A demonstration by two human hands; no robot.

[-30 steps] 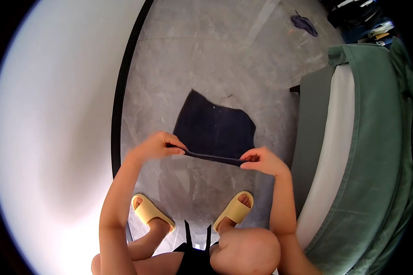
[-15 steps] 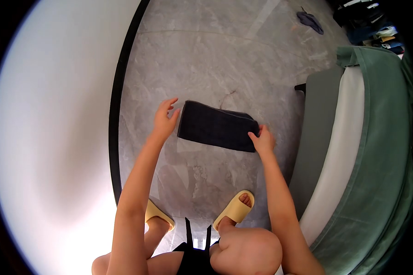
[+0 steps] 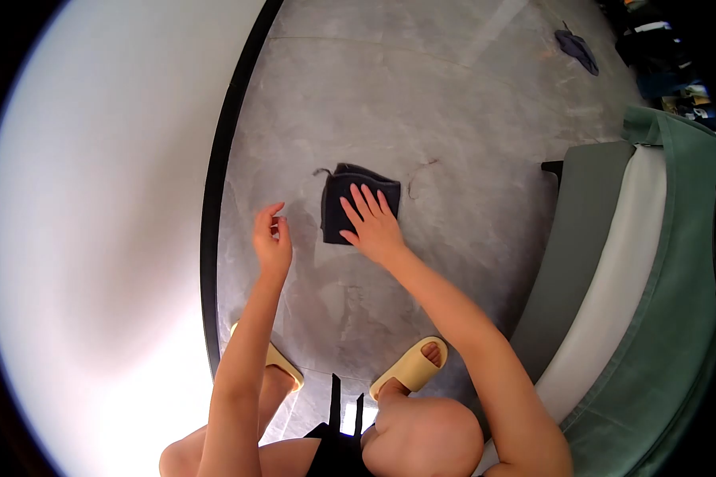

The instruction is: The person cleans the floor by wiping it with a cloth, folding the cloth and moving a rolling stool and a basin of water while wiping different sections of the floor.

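Observation:
A dark cloth [image 3: 334,216], folded into a small, roughly square bundle, lies on the grey floor in front of me. Its exact kind I cannot make out; a short cord-like end pokes out at the upper left. My right hand [image 3: 374,224] rests flat on top of it, fingers spread, covering part of the cloth. To the left of the bundle, my left hand [image 3: 273,238] hovers apart from it, fingers loosely curled with a gap to the thumb and nothing held.
A grey bed base [image 3: 581,230] with green bedding [image 3: 652,318] stands at the right. A white wall [image 3: 135,199] with a black skirting strip [image 3: 215,215] runs along the left. Another dark cloth [image 3: 577,50] lies far back. Yellow slippers [image 3: 410,368] are on my feet.
The dark cloth has gone from a long rectangle to a smaller square, its right end folded over to the left. My right hand moved left and now presses on top.

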